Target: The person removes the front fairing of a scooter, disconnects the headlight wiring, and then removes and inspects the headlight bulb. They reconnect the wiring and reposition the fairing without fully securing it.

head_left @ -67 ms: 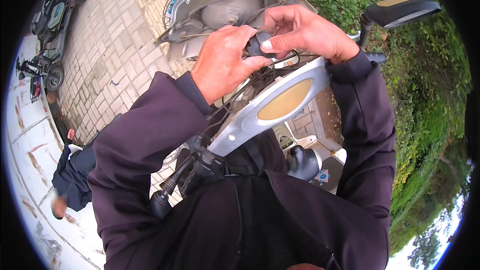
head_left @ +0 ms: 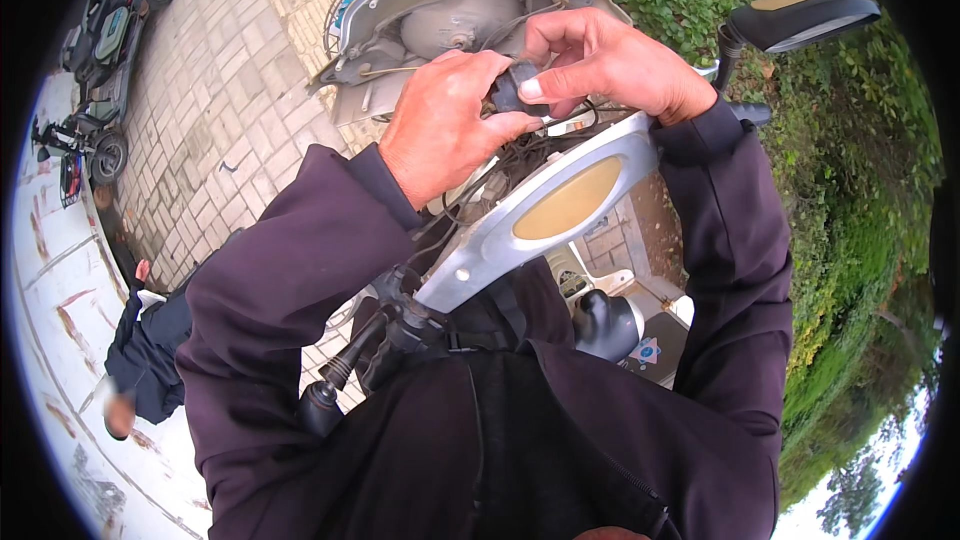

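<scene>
A small black plastic part (head_left: 508, 88) is pinched between both hands above the front of a scooter. My left hand (head_left: 440, 125) grips its left side, thumb below and fingers curled behind. My right hand (head_left: 620, 65) holds the other side, with the thumb pressed on its face. Dark wires (head_left: 470, 198) run beneath the hands, behind the scooter's silver cover (head_left: 480, 262) with a tan oval inset (head_left: 570, 198). Just beyond the hands lies the detached front panel, its inner side up, with the back of a headlamp (head_left: 465, 22) showing. Fingers partly hide the black part.
A mirror (head_left: 815, 20) sticks out at the upper right, beside green hedge (head_left: 850, 190). A handlebar grip (head_left: 335, 380) is at my lower left. On the left, a person in dark clothes (head_left: 150, 360) is near a white wall, and parked vehicles (head_left: 110, 50) stand on the paving.
</scene>
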`<state>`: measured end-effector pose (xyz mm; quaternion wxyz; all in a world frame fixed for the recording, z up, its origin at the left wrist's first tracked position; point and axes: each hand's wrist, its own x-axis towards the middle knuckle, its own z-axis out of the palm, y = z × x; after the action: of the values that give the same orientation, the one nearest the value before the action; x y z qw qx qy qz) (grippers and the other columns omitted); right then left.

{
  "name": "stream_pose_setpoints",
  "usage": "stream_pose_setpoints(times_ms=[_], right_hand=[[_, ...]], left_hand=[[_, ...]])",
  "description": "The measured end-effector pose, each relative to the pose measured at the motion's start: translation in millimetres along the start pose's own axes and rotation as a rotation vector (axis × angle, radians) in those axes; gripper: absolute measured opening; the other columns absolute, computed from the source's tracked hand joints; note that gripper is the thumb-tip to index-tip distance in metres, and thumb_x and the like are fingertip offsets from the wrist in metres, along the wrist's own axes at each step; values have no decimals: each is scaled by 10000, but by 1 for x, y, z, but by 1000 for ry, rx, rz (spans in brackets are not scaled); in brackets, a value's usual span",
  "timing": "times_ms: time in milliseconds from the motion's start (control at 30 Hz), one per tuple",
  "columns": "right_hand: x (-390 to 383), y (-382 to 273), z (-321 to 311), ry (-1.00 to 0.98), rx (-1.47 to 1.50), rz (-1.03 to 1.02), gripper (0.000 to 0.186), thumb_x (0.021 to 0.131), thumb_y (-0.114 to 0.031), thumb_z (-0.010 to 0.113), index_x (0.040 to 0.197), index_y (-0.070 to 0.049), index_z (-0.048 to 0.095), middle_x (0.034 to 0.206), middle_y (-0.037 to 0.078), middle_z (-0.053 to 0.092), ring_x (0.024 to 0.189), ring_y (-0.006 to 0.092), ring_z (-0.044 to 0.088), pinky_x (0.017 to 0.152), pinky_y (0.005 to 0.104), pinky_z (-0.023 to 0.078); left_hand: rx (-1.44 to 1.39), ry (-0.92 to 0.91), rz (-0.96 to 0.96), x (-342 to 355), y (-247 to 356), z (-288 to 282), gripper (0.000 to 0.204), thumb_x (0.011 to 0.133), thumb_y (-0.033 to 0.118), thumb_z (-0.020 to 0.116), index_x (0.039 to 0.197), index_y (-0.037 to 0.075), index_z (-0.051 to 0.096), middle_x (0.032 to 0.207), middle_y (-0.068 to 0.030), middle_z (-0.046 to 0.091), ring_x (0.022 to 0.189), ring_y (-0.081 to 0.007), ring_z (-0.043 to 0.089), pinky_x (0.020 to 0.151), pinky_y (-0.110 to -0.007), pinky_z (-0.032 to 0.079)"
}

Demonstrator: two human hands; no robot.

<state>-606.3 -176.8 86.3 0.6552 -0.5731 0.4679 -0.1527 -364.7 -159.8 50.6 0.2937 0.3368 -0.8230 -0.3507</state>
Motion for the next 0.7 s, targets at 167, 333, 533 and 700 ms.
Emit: stream_pose_setpoints(times_ms=[167, 333, 533, 700], right_hand=[[-1, 0, -2, 79, 90, 141, 248, 991, -304, 765, 930, -68, 722, 800, 39, 733, 716, 120, 736, 619, 243, 581], [-1, 3, -1, 113, 60, 29, 257, 1058, -263, 699, 989, -19, 743, 831, 43, 750, 725, 104, 742, 637, 252, 607], [-7, 3, -2, 85, 9, -105, 201, 1014, -203, 731, 1055, -8, 758, 864, 42, 752, 756, 103, 734, 669, 262, 594], [-9, 0, -2, 49, -2, -59, 172, 973, -193, 755, 1057, -42, 749, 901, -16, 736, 787, 52, 686, 718, 229, 547]], left_hand=[[-121, -85, -66, -3, -5, -2, 492, 833, 212, 876, 1210, -51, 701, 1051, -181, 740, 937, -289, 718, 843, -393, 566], [-531, -143, -181, -3, -10, 0, 437, 865, 138, 856, 1238, -3, 679, 1081, -149, 739, 1033, -236, 701, 836, -375, 560], [-756, -252, -368, -6, -17, -6, 570, 913, 31, 802, 1429, 44, 562, 1233, -84, 712, 1085, -115, 648, 791, -241, 556], [-753, -268, -338, -9, -21, -5, 624, 912, 4, 785, 1473, 59, 518, 1281, -87, 704, 1165, -138, 643, 861, -272, 558]])
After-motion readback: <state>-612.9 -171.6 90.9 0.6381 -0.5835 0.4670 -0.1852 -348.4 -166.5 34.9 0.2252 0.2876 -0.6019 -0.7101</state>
